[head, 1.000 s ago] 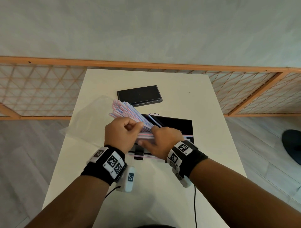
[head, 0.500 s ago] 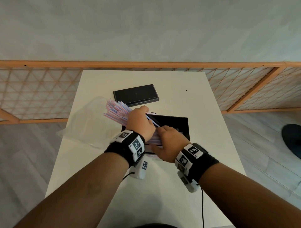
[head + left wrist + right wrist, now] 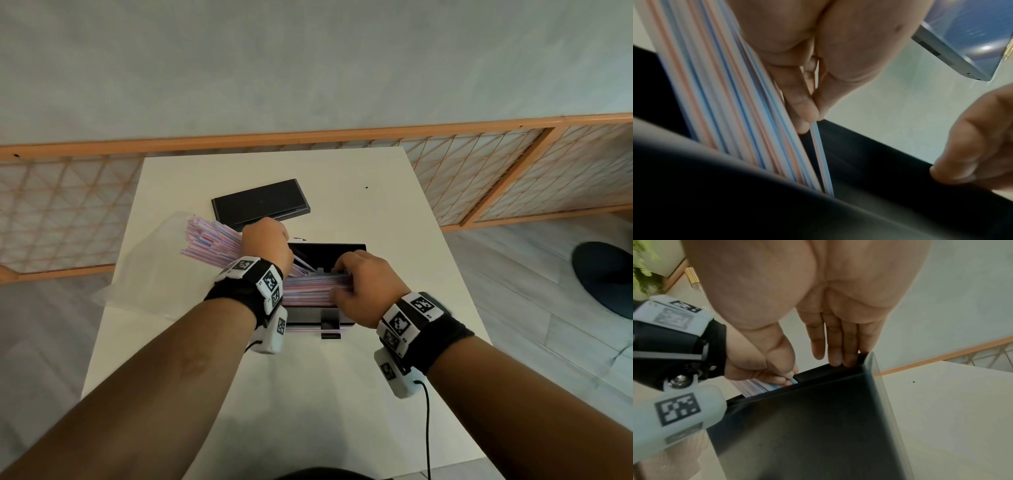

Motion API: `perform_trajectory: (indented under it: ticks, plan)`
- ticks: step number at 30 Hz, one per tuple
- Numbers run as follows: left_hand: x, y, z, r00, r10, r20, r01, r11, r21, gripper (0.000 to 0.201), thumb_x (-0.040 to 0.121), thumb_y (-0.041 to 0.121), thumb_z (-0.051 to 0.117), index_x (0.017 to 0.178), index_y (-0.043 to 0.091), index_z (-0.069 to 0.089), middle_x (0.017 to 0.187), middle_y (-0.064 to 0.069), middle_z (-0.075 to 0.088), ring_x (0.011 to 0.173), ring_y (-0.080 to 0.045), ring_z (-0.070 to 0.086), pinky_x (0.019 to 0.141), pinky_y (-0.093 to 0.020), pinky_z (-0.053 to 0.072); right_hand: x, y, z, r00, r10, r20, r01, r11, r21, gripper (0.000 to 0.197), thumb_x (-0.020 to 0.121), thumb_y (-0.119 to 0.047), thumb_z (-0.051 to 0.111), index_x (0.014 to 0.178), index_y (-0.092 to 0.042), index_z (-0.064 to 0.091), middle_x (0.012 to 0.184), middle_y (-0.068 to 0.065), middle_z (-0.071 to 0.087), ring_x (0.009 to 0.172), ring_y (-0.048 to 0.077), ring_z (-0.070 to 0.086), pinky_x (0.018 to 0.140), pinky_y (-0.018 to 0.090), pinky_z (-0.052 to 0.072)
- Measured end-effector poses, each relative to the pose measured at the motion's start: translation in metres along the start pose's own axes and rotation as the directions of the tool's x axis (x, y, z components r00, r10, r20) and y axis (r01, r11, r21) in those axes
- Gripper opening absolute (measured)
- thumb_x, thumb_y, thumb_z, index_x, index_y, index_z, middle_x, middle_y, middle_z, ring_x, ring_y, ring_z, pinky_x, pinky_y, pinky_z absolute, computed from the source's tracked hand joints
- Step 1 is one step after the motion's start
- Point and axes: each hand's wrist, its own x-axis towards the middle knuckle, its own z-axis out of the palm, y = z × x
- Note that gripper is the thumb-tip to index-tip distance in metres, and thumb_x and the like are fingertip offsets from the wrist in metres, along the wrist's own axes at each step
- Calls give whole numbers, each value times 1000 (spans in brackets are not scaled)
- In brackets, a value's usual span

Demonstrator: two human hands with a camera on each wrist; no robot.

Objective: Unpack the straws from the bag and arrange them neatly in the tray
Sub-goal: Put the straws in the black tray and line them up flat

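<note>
My left hand (image 3: 269, 245) grips a fanned bundle of pink, blue and white straws (image 3: 209, 240) over the left end of the black tray (image 3: 356, 247). In the left wrist view its thumb and forefinger (image 3: 807, 112) pinch one straw (image 3: 821, 154) beside the bundle (image 3: 719, 97). A flat pile of straws (image 3: 308, 287) lies in the tray. My right hand (image 3: 358, 286) spans that pile at its right end. Its straight fingers (image 3: 838, 352) touch the tray's rim (image 3: 851, 368), and the thumb lies against the straws. The clear bag (image 3: 147, 270) lies crumpled to the left.
A flat black box (image 3: 260, 204) lies on the white table (image 3: 342, 394) just beyond the tray. A wooden lattice screen (image 3: 479, 171) runs behind the table. A cable (image 3: 427, 428) hangs from my right wrist unit.
My left hand has turned and carried the bundle away from me, over the tray's left end. My right hand has stayed on the pile in the tray.
</note>
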Motion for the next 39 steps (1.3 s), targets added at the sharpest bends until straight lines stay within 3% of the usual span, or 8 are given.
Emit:
perform_trajectory:
  ticks: [5,10,20,26,29,32,35,39]
  plan:
    - [-10,-4,-7,990,73,-123,-86,991,-107,19,87,-1,61,93,9,77,94,-6,75,94,-25,68,92,-35,53,3,-1,-2,1000,-6,-3,6,1000,5,33,80,-26,64,111,-16,58,103,-1,55,89,20,54,74,26,42]
    - [-26,-22,-27,973,105,-204,-141,975,-171,14,87,4,67,86,15,76,78,4,70,68,-7,63,63,-10,41,7,-8,-3,1000,-23,-10,23,999,24,50,82,-28,65,129,-16,52,124,2,56,108,22,55,91,31,48]
    - [-47,-61,-35,986,-32,-163,-19,954,-298,11,80,11,77,79,22,75,74,10,72,71,-2,67,72,-16,52,21,-29,28,983,-155,97,165,981,-100,73,88,-55,50,149,-21,29,152,1,38,140,24,32,116,44,28]
    - [-61,-84,-33,949,39,-312,-88,986,-144,15,81,29,81,74,17,76,77,6,75,73,-12,65,75,-24,43,22,-27,49,951,-105,292,182,951,-250,70,81,-72,13,120,-28,53,124,-6,58,119,25,51,107,49,33]
    - [-60,-98,-42,889,-157,-429,39,961,-272,39,74,47,83,74,14,62,70,3,66,68,-18,62,69,-28,42,24,-29,49,960,-94,264,162,955,-250,68,80,-72,12,105,-27,57,112,-4,61,109,25,56,101,45,39]
    - [-41,-107,-42,859,-476,-187,231,687,-689,74,54,63,88,106,23,52,96,3,64,88,-15,65,84,-39,54,32,-37,47,981,-72,178,105,977,-184,64,85,-69,27,115,-23,60,109,1,60,105,25,56,95,39,46]
    - [-22,-100,-37,901,-426,85,223,287,-932,101,48,55,91,133,24,47,127,-5,62,111,-18,64,102,-42,50,45,-49,48,989,-41,145,53,995,-82,50,92,-60,41,115,-18,56,104,2,57,98,25,57,83,34,48]
    - [-10,-77,-34,938,-346,8,97,239,-966,74,48,50,90,114,26,65,114,-2,69,103,-19,68,99,-40,53,57,-59,60,987,13,159,-4,999,-54,46,90,-55,51,117,-17,49,107,5,59,98,28,59,81,34,47]
